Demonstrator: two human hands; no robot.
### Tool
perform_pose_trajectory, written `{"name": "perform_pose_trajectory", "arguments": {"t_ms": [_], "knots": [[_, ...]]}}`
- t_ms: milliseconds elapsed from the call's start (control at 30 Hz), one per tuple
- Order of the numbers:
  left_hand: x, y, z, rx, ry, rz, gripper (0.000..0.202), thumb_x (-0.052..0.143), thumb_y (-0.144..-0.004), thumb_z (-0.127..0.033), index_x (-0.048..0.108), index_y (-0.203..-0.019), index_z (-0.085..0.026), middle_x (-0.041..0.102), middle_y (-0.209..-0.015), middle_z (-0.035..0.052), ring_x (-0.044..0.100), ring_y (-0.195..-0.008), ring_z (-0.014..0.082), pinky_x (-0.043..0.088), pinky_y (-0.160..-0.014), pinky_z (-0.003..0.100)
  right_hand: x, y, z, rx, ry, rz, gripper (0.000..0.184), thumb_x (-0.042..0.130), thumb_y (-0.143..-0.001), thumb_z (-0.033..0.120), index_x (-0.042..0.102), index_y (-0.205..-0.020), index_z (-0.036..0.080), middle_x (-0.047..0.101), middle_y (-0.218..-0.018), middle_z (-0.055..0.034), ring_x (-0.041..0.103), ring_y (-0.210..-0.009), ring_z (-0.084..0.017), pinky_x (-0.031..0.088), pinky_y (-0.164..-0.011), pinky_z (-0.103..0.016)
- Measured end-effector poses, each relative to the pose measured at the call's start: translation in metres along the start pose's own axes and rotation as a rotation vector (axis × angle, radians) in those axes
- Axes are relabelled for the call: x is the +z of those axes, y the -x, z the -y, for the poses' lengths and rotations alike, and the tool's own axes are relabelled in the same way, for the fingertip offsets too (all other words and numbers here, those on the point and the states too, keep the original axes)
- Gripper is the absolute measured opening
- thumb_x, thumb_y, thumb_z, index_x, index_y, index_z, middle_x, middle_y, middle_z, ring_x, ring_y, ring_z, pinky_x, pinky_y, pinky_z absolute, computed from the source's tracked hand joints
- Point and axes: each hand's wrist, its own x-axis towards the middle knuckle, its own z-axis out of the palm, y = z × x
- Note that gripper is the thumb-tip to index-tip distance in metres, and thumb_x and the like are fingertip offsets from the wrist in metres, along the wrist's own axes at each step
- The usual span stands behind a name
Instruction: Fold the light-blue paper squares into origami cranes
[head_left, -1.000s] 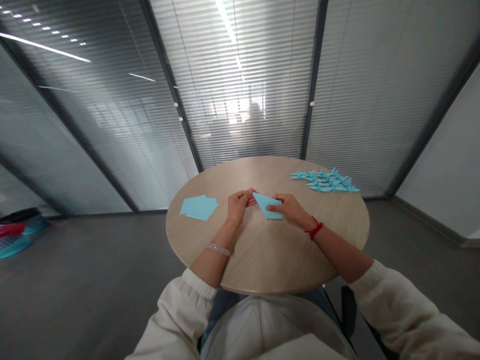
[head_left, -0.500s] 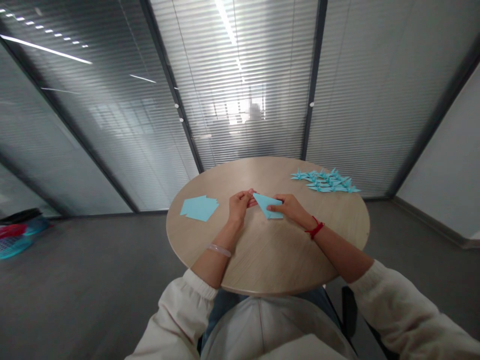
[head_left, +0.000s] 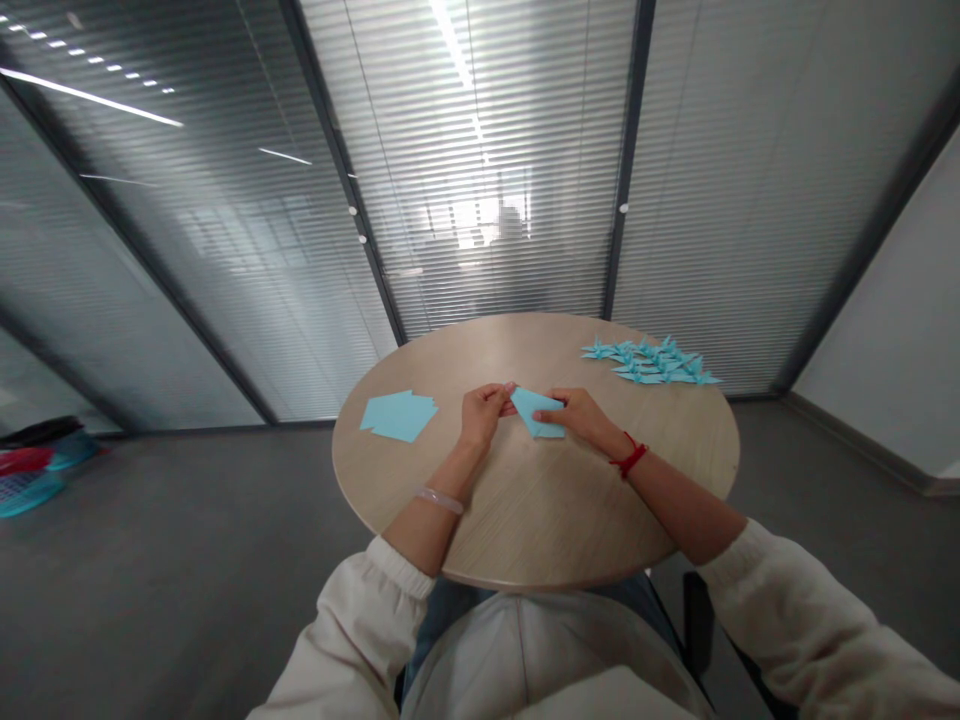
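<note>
A folded piece of light-blue origami paper [head_left: 531, 408] is held between my two hands, above the middle of the round table. My right hand [head_left: 576, 412] grips its right side, thumb on top and fingers behind. At its upper left corner, my left hand [head_left: 484, 412] pinches the tip between thumb and fingers. Flat blue paper sheets [head_left: 399, 414] lie overlapping to the left of my left hand. Several folded blue paper cranes [head_left: 652, 362] stand in a cluster at the far right of the table.
The round wooden table [head_left: 540, 540] has its near edge at my lap. Behind it rises a glass partition with blinds [head_left: 495, 280]. Baskets [head_left: 34, 480] stand on the floor at far left, and a black chair armrest [head_left: 697, 620] is by my right side.
My left hand has closed on the paper's upper left tip, which now looks folded or bent in and shorter. My right hand keeps its grip; the sheets and cranes have not moved.
</note>
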Motion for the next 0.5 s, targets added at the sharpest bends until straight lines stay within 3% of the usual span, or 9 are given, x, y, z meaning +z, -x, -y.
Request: {"name": "perform_pose_trajectory", "arguments": {"t_ms": [233, 500], "knots": [[0.0011, 0.0021, -0.0026, 0.073, -0.027, -0.018, 0.039, 0.073, -0.065, -0.048, 0.069, -0.074, -0.010, 0.067, -0.067, 0.0042, 0.062, -0.060, 0.0130, 0.056, -0.064, 0.029, -0.0002, -0.0002, 0.0033, -0.010, -0.012, 0.016, 0.038, 0.066, -0.065, 0.051, 0.064, -0.069, 0.013, 0.051, -0.059, 0.0028, 0.044, -0.054, -0.011, 0.031, -0.049, -0.022], [-0.0024, -0.0029, 0.0011, -0.031, -0.021, 0.078, 0.042, 0.074, -0.063, -0.049, 0.072, -0.082, -0.012, 0.069, -0.077, 0.0061, 0.063, -0.069, 0.0143, 0.055, -0.076, 0.033, 0.0007, -0.0004, -0.0027, 0.031, -0.122, -0.008, 0.042, 0.069, -0.063, 0.052, 0.068, -0.078, 0.012, 0.059, -0.065, 0.0008, 0.050, -0.058, -0.013, 0.036, -0.052, -0.022]]}}
